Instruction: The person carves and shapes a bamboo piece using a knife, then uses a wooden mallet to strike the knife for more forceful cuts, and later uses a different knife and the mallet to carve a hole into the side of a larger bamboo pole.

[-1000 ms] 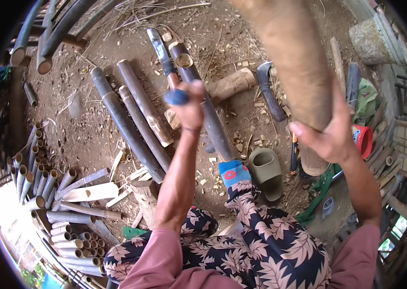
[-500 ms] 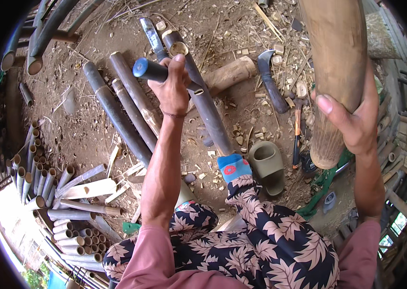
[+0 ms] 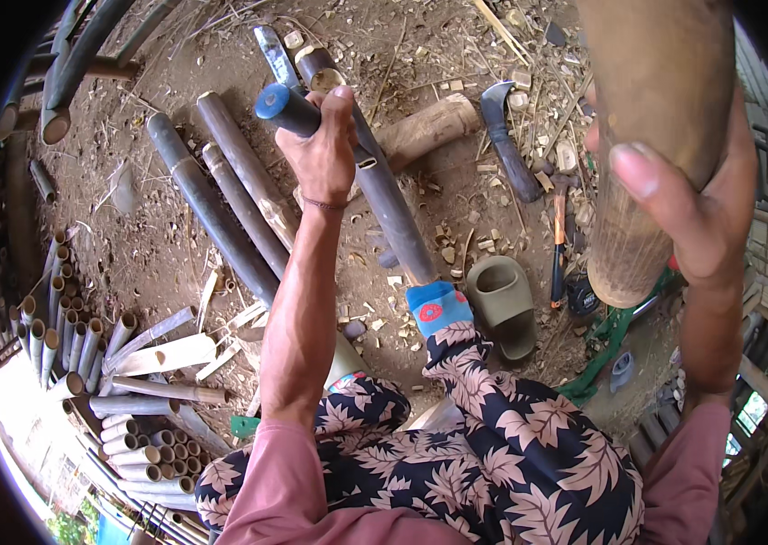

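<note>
The left hand [image 3: 325,150] is closed around a dark handle with a blue end [image 3: 277,100], held over a long dark bamboo pole [image 3: 384,195] on the dirt ground [image 3: 157,236]. The right hand [image 3: 707,213] wraps its fingers around a thick wooden log [image 3: 652,136], held upright at the right side, well above the ground; the top of the log is cut off by the picture edge. What the handle carries at its other end is hidden behind the left hand. Left of the pole lie more bamboo poles [image 3: 220,200], with open dirt beyond them. Near the right side lie a curved knife [image 3: 507,136], a hammer [image 3: 558,227] and a green sandal [image 3: 502,300]. A foot in a blue sock [image 3: 434,304] rests just beside the pole's near end. Short bamboo pieces [image 3: 84,354] are piled at the lower left.
</note>
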Demonstrator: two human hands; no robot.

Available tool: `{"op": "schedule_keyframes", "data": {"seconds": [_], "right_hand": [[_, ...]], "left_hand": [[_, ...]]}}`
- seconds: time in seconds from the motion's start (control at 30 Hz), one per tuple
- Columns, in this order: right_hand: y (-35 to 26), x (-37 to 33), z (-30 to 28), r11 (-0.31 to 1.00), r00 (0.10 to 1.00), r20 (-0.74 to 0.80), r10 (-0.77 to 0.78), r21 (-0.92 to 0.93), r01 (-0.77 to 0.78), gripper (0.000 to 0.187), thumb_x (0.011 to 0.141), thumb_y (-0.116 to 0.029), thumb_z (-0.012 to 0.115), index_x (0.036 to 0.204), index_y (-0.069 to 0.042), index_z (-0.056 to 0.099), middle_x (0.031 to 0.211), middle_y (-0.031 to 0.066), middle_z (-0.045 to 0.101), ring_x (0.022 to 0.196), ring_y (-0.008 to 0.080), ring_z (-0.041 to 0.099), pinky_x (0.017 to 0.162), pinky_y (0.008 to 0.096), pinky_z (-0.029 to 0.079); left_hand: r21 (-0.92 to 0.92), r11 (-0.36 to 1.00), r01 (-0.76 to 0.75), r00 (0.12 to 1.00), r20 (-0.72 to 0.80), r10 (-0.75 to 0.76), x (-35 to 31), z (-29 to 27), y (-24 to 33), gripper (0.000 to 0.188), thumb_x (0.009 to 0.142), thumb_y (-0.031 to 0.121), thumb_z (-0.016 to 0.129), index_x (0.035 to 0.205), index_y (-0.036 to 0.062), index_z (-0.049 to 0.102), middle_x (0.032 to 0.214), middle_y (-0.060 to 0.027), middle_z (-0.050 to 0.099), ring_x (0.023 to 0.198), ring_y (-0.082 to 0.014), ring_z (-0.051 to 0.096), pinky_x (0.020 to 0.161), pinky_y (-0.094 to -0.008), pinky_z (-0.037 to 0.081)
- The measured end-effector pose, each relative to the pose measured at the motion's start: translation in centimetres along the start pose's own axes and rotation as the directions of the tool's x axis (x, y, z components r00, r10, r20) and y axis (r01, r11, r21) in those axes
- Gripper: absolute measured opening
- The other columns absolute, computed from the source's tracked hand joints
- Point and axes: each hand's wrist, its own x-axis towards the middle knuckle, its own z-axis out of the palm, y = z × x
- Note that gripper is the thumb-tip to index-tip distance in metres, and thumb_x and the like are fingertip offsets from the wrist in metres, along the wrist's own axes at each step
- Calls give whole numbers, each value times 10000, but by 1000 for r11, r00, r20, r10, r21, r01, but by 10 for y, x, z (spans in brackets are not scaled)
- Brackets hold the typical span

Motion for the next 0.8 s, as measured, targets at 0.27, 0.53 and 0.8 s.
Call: {"op": "schedule_keyframes", "data": {"seconds": [0.27,0.53,0.8], "right_hand": [[1,72,65,661,632,-329,-701,32,750,979,718,-197,759,1440,129,185,1224,290,501,985,350,651,862,433,581],[-17,71,37,715,736,336,-588,-211,667,878,762,-141,737,1459,63,244,1187,315,577,794,304,695,726,374,612],[39,-2,44,988,971,239,26,-157,13,885,738,-206,763,1474,-2,315,1321,234,552,1199,309,573,1037,408,436]], "left_hand": [[143,987,-78,997,36,73,1,10,-9,283,887,160,679,670,86,512,576,47,445,468,-38,385,441,-204,307],[80,987,-140,990,16,139,8,13,-17,290,872,183,688,661,52,538,614,38,501,578,-58,466,523,-254,394],[374,920,-120,973,227,35,-24,2,-15,370,876,337,690,660,48,606,609,2,555,581,-113,496,553,-304,410]]}}
